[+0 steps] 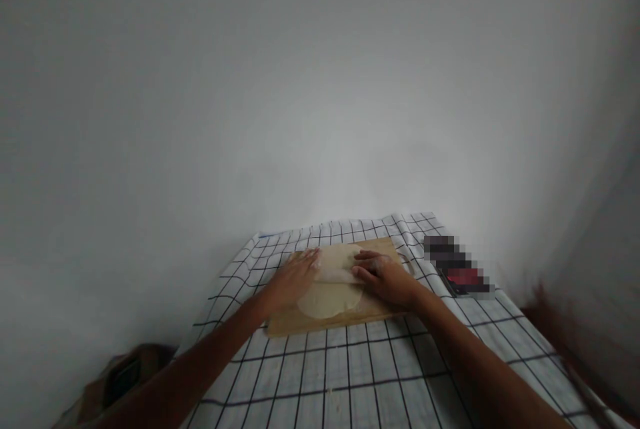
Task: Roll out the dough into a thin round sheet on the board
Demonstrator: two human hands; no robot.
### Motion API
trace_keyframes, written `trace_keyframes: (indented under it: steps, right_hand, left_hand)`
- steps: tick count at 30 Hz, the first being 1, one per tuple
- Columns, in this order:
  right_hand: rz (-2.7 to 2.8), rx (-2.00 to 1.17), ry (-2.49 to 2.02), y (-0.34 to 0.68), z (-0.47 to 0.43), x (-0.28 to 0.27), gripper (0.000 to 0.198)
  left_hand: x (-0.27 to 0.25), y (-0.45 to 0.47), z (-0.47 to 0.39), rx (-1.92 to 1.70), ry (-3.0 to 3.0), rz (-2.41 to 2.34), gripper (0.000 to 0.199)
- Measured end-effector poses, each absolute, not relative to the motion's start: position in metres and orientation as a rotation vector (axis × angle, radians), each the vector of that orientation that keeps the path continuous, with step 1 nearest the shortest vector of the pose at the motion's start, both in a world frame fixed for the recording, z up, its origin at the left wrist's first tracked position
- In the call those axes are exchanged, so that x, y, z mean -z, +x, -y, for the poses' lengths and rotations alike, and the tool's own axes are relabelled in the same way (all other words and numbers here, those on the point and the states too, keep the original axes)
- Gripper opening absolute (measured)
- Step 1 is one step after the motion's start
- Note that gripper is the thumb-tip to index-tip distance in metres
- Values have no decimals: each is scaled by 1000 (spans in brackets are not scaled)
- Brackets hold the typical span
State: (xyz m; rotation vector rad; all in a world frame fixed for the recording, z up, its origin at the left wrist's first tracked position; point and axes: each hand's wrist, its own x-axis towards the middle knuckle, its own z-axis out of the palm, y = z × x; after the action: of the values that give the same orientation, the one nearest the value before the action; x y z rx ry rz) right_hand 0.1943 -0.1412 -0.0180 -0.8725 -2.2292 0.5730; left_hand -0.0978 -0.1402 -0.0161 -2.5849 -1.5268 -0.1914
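Note:
A thin, pale sheet of dough (325,301) lies on a wooden board (285,326). A whitish band (336,275) crosses the dough between my hands; whether it is a folded edge or a floured rolling pin, I cannot tell. My left hand (296,274) rests at the left side of the dough, fingers stretched forward and dusted white. At the right side, my right hand (383,274) lies with fingers extended to the left and thumb apart, touching the dough. White flour shows on its knuckles too.
A white cloth with dark grid lines (310,376) covers the table. Right of the board lies a dark and red item (463,269), blurred by pixels. Behind the table rises a pale wall (320,96). A brown box-like object (120,376) stands low at the left.

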Motion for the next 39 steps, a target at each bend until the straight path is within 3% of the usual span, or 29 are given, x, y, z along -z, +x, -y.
trace_keyframes:
  steps: [4,9,21,29,36,39]
  right_hand:
    - [2208,-515,-898,197,137,18,42]
    - [2183,-520,-919,200,136,19,41]
    - [2260,-518,-883,196,138,23,40]
    - [2296,-472,-875,192,143,22,39]
    - [2283,-426,-892,191,147,14,40]
    - [2287,-411,-919,192,145,15,42]
  left_hand:
    - [5,-76,80,-19,-2637,1763,57]
    - [1,-66,60,-48,-2721,1679,56]
    - [-6,-81,211,224,-2667,1428,51]
    - [16,-71,296,287,-2452,1334,68]
    - [12,-85,208,285,-2534,1309,53]
    - [7,-79,155,171,-2522,1527,51]
